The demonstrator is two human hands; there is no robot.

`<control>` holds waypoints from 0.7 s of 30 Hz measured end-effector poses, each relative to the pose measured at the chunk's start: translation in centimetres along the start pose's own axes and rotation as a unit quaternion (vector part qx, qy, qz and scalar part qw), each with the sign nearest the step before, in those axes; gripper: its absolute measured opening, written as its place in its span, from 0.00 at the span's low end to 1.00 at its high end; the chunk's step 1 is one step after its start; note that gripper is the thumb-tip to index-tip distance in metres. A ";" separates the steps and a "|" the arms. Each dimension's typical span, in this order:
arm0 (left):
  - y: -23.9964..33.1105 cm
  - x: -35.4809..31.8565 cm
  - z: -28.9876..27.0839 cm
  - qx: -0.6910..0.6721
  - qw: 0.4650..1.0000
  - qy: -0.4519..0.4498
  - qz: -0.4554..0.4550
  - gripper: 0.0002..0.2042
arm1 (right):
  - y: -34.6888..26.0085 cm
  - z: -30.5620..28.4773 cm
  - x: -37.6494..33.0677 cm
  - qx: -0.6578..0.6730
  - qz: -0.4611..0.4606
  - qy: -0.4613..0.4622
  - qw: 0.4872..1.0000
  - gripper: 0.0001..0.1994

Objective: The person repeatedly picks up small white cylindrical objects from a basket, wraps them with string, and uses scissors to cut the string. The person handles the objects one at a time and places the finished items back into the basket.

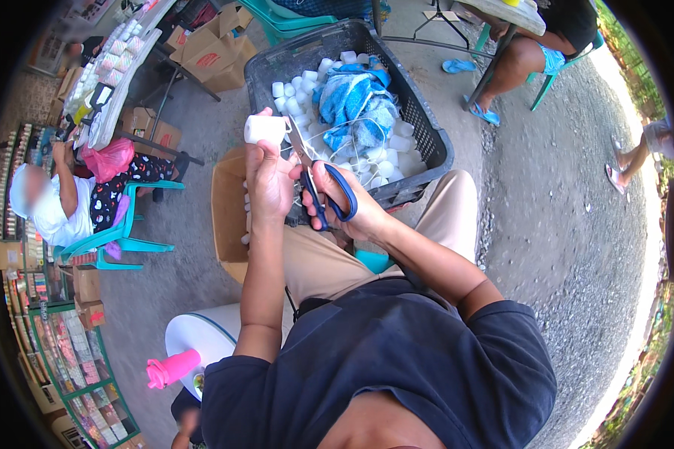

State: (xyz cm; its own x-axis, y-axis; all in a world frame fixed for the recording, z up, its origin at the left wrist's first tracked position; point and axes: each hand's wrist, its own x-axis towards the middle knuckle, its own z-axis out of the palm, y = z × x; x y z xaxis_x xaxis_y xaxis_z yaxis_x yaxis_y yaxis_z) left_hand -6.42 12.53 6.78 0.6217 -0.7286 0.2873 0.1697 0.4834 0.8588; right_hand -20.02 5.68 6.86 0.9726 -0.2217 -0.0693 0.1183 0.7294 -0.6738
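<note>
My left hand holds up a short white cylinder between its fingers, over the near left side of a black plastic crate. A thin white loop stands out at the cylinder's right end; whether it is string or part of the piece is hard to tell. In my right hand are scissors with dark blue handles. Their blades point up, close beside that loop. Many similar white pieces fill the crate, with loose white string and a crumpled blue and white towel on top.
An open cardboard box with white pieces stands left of my knees. Further left, a person sits on a green chair by a loaded table. A pink bottle is on a round white surface. Another seated person is upper right.
</note>
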 end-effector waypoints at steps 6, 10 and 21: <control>-1.7 -1.5 -5.5 -0.036 0.989 0.136 -0.041 0.26 | -1.3 -3.2 2.5 -0.174 -0.059 0.150 0.972 0.22; -4.6 -1.8 -18.1 0.031 0.959 0.280 -0.020 0.20 | -6.2 -15.4 5.7 -0.642 -0.129 0.340 0.675 0.31; -15.2 -11.3 -33.0 0.608 0.592 0.384 -0.364 0.16 | -8.0 -16.2 13.4 -0.784 0.044 0.331 0.523 0.35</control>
State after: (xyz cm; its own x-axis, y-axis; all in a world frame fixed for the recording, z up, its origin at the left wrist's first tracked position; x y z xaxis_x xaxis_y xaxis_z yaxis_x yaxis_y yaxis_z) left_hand 9.24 29.40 -23.56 0.9656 0.1329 -0.2233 0.2217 -0.8697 0.4409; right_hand -11.15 -13.65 -0.60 0.6160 -0.7867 -0.0406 -0.7363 -0.5568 -0.3845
